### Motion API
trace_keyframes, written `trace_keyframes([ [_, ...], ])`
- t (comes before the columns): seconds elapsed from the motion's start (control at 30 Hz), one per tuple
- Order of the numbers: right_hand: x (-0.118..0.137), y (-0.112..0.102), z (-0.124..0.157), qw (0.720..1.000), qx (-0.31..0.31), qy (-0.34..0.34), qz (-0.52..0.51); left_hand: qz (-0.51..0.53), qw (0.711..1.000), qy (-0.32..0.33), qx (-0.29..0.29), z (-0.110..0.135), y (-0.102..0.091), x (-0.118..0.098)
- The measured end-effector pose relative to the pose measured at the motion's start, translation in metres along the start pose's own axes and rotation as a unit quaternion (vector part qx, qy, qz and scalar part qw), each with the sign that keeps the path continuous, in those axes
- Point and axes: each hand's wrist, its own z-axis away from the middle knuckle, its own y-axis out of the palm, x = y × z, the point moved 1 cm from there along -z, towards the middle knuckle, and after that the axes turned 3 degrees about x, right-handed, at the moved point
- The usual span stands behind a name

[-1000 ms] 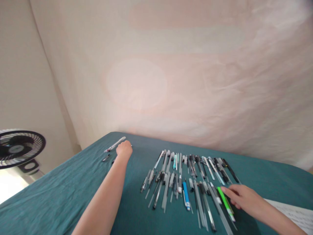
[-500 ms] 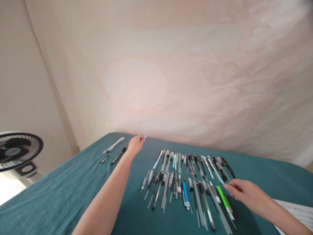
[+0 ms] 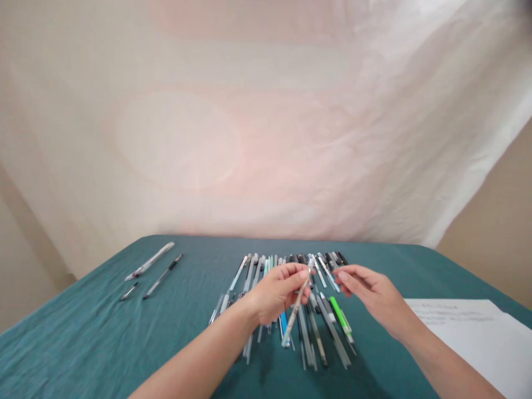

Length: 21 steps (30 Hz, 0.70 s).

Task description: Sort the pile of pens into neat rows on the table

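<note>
My left hand (image 3: 276, 292) is closed on a clear pen (image 3: 296, 307) and holds it slanted above a spread of several pens (image 3: 291, 293) on the teal cloth (image 3: 83, 343). My right hand (image 3: 369, 293) hovers just right of the pen's upper end, fingers loosely curled and apart, with nothing in them. A bright green pen (image 3: 341, 318) lies in the spread under the right hand. A blue pen (image 3: 284, 324) shows below the left hand.
Three pens lie apart at the far left: a long clear one (image 3: 150, 260), a black one (image 3: 163, 275) and a short one (image 3: 128, 291). A white sheet of paper (image 3: 469, 338) lies at the right. A pale draped sheet (image 3: 266, 122) hangs behind the table.
My left hand came back from the far left of the table to the middle, now holding a clear pen. My right hand rose off the green pen. The view swung right; the fan left view.
</note>
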Motion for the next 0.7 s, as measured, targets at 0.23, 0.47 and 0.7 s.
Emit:
trace_keyframes([
  [0.23, -0.003, 0.009, 0.000, 0.989, 0.042, 0.015, -0.143, 0.146, 0.986, -0.075, 0.004, -0.013, 0.034, 0.031],
  [0.47, -0.021, 0.010, -0.007, 0.993, 0.004, 0.060, -0.104, 0.143, 0.982, -0.065, -0.106, -0.018, 0.039, 0.059],
  [0.7, -0.019, 0.023, -0.003, 0.986, 0.064, 0.082, -0.127, 0.135, 0.984, -0.050, -0.102, -0.013, 0.033, 0.072],
])
